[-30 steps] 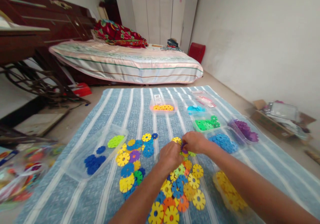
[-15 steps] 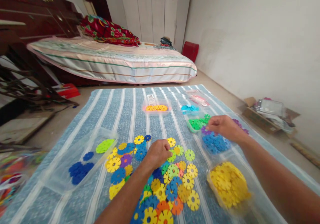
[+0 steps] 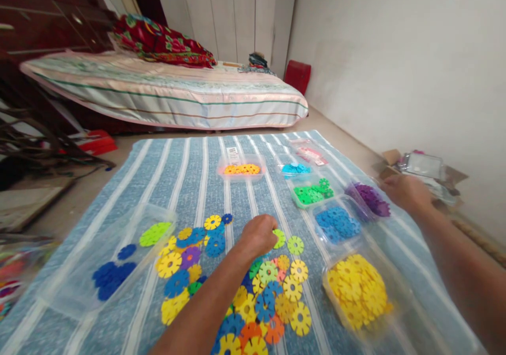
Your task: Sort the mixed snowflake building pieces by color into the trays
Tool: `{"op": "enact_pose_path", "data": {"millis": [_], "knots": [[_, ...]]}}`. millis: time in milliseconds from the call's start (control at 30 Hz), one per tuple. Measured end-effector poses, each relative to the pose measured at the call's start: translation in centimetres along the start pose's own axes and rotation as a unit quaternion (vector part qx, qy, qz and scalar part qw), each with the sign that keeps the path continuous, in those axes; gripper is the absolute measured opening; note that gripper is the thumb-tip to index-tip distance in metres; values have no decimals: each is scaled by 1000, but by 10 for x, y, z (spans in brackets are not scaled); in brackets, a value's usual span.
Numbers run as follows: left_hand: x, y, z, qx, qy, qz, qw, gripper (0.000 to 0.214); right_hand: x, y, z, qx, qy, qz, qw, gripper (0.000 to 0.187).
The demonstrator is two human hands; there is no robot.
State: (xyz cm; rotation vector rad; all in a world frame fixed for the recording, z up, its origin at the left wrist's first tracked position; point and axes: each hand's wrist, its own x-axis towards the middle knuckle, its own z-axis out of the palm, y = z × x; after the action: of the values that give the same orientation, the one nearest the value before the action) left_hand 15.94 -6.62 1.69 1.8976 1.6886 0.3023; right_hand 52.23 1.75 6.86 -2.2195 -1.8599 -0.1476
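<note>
On a woven blue cloth with white stripes, a loose heap of flat, notched plastic discs, flower-shaped with small centre holes, in yellow, blue, orange, green and purple, many overlapping. To the left, a long clear plastic box, with dark-blue discs clustered towards the near end, one apart, and lime-yellow discs at the far end. Farther off, a shallow clear tub of bright orange discs. Along the right, more see-through tubs: a turquoise-filled tub; a green-filled tub with one disc leaning upright; a blue-filled tub; a purple-filled tub just beside it; and nearest, a yellow-filled tub, piled high. Behind these, a clear plastic packet with pinkish-red contents, too blurred to tell. At the heap's far edge, left hand with fingers curled inward, just beside a lime-green notched disc; impossible to tell whether anything within that grip. Just beside the purple-filled tub, on its outer side, right hand, blurred, fingers bent; opening and contents of this grip likewise impossible to tell.
</note>
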Motion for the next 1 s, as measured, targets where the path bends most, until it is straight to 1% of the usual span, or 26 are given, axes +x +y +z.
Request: {"op": "enact_pose_path", "data": {"millis": [33, 67, 100, 133, 200, 233, 267, 300, 367, 433, 533, 633, 767, 867, 933, 1000], "knots": [[0, -1, -2, 4, -3, 1, 1000, 12, -8, -12, -2, -17, -3, -8, 1000, 26], [1, -2, -5, 5, -5, 1, 1000, 11, -17, -27, -5, -19, -19, -28, 999, 26], [1, -4, -8, 5, -7, 1, 1000, 12, -28, -44, -7, 9, -37, -76, 996, 25], [2, -5, -12, 4, -8, 1, 1000, 13, -41, -62, -9, 49, -66, -138, 987, 25], [2, -9, -19, 0, -11, 2, 1000, 15, -66, -99, -12, 86, -150, -272, 947, 25], [3, -10, -22, -1, -12, 2, 1000, 16, -79, -117, -12, 82, -187, -321, 925, 24], [3, -10, -23, 0, -14, 4, 1000, 17, -90, -133, -11, 66, -218, -354, 907, 21], [3, -9, -23, 1, -16, 5, 1000, 17, -100, -148, -10, 37, -238, -373, 896, 18], [4, -5, -20, 10, -23, 9, 1000, 16, -114, -172, -4, -39, -267, -389, 881, 20], [3, 2, -13, 25, -30, 13, 999, 15, -123, -187, 4, -104, -289, -395, 866, 23], [2, 12, -1, 55, -33, 14, 998, 15, -126, -197, 14, -134, -307, -409, 849, 24], [0, 18, 5, 82, -31, 6, 996, 14, -124, -198, 18, -131, -319, -408, 845, 25], [-6, 17, 3, 80, -26, 8, 996, 14, -121, -196, 14, -113, -308, -387, 862, 23], [-11, 13, 0, 46, -17, 16, 999, 15, -118, -191, 11, -75, -308, -372, 872, 17], [-13, 10, -2, 7, -10, 14, 1000, 14, -117, -187, 12, -30, -307, -355, 882, 10], [-17, 5, -3, -45, -3, 4, 999, 12, -116, -183, 12, 49, -300, -342, 889, 4]]}}
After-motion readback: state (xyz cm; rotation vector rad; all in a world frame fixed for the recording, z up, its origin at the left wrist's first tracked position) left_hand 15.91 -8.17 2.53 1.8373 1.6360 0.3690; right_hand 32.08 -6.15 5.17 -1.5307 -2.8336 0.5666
